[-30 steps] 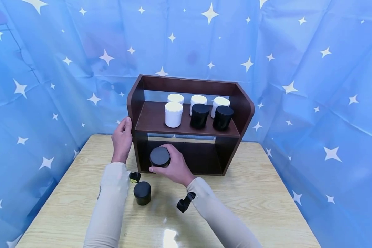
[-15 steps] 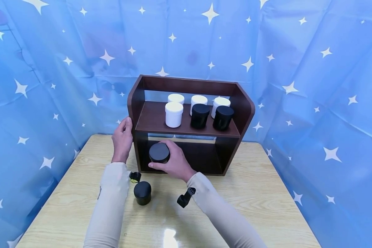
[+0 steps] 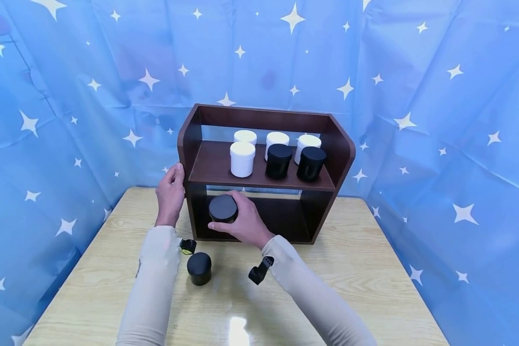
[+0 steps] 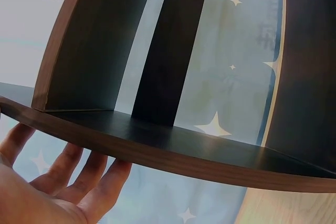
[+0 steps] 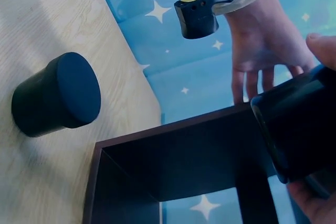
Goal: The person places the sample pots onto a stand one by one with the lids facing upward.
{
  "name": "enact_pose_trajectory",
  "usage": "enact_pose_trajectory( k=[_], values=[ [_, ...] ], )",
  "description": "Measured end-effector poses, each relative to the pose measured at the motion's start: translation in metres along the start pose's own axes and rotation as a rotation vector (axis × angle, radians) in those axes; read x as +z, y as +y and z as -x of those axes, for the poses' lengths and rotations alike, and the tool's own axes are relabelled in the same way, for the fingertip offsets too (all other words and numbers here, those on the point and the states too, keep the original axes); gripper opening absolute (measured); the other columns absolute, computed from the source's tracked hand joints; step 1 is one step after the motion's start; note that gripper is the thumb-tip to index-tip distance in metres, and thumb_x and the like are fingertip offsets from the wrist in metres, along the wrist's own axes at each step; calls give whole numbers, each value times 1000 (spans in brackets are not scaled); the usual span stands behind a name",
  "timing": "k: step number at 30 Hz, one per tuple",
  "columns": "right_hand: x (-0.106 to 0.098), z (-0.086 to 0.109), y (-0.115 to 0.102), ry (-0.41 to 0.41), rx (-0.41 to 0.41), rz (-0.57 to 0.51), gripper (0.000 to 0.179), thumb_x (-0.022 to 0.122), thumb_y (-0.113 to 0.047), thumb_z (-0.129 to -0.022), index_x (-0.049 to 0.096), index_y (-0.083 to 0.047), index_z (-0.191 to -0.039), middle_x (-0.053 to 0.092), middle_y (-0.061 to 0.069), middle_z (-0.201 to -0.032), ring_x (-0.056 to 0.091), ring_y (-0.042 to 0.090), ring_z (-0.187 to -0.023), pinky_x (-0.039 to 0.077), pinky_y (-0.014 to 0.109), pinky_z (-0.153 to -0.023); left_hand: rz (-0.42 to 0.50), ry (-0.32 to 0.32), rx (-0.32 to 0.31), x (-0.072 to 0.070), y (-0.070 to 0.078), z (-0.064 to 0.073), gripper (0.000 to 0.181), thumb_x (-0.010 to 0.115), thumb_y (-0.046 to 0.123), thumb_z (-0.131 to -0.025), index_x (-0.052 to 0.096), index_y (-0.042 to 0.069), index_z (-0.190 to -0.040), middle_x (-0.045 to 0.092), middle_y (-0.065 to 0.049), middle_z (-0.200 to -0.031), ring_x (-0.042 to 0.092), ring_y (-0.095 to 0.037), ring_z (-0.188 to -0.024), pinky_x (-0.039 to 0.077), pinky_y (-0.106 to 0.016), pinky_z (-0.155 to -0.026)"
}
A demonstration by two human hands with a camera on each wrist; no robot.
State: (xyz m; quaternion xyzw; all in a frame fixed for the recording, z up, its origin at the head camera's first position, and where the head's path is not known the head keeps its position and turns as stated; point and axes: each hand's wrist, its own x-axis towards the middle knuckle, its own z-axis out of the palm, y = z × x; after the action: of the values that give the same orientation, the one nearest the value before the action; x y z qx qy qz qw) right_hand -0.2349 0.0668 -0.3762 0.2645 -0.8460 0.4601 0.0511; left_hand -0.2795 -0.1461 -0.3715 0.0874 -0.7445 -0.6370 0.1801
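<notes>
My right hand (image 3: 250, 225) grips a black lidded jar (image 3: 223, 207) round its side, thumb nearest me and fingers on the far side. In the head view that jar overlaps the left part of the lower compartment of a dark brown two-tier shelf unit (image 3: 209, 161). My left hand (image 3: 170, 197) touches the outer face of the unit's left side panel; in the left wrist view its fingertips (image 4: 122, 167) lie straight against it. A second black jar (image 3: 199, 269) stands upright on the table nearer me, also visible in the right wrist view.
On the upper tier stand several white jars (image 3: 242, 161) and two black jars (image 3: 278, 162), one of them beside the other black jar (image 3: 311, 164) at the right end. The unit rests on a wooden table (image 3: 350, 278), with a blue star-patterned curtain (image 3: 415, 72) behind.
My right hand has moved the gripped jar slightly forward, farther over the lower compartment in the head view. The left hand and the other jars have stayed put.
</notes>
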Motion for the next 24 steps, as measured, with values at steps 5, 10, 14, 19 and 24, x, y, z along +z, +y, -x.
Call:
enact_pose_trajectory(
  k=[5, 10, 14, 19, 24],
  values=[
    [-7, -5, -1, 7, -5, 1, 69, 87, -35, -77, 54, -17, -134, 62, 1, -126, 59, 17, -113, 52, 42, -99, 2, -4, -1, 0, 2, 0, 62, 41, 70, -97, 55, 33, -144, 55, -5, -150, 45, -23, -141, 39, -50, -115],
    [-12, -10, -3, 8, -7, 10, 68, 88, -37, -76, 54, -18, -132, 62, 0, -126, 60, 17, -113, 52, 43, -98, -1, -9, -4, -1, 1, 0, 62, 40, 70, -97, 54, 33, -145, 54, -5, -150, 45, -23, -142, 38, -50, -116],
    [-14, -13, -5, 7, -3, 4, 67, 88, -38, -76, 54, -19, -131, 62, -1, -126, 60, 17, -113, 52, 43, -98, -3, -10, -5, -2, 0, 1, 62, 40, 70, -97, 54, 33, -145, 55, -5, -150, 44, -23, -143, 37, -50, -117],
    [-16, -17, -6, 13, -7, -20, 65, 88, -33, -77, 54, -19, -131, 63, -1, -126, 60, 16, -113, 52, 43, -100, -11, -17, 7, -2, -1, 1, 63, 40, 70, -97, 54, 33, -145, 55, -5, -149, 45, -24, -141, 38, -51, -116],
    [-18, -21, -9, 19, -19, -19, 66, 88, -33, -77, 54, -18, -132, 62, 0, -127, 59, 18, -114, 51, 45, -101, -17, -18, 10, -2, -1, 0, 62, 39, 71, -97, 53, 35, -145, 54, -3, -151, 44, -23, -144, 36, -51, -118]
  ],
)
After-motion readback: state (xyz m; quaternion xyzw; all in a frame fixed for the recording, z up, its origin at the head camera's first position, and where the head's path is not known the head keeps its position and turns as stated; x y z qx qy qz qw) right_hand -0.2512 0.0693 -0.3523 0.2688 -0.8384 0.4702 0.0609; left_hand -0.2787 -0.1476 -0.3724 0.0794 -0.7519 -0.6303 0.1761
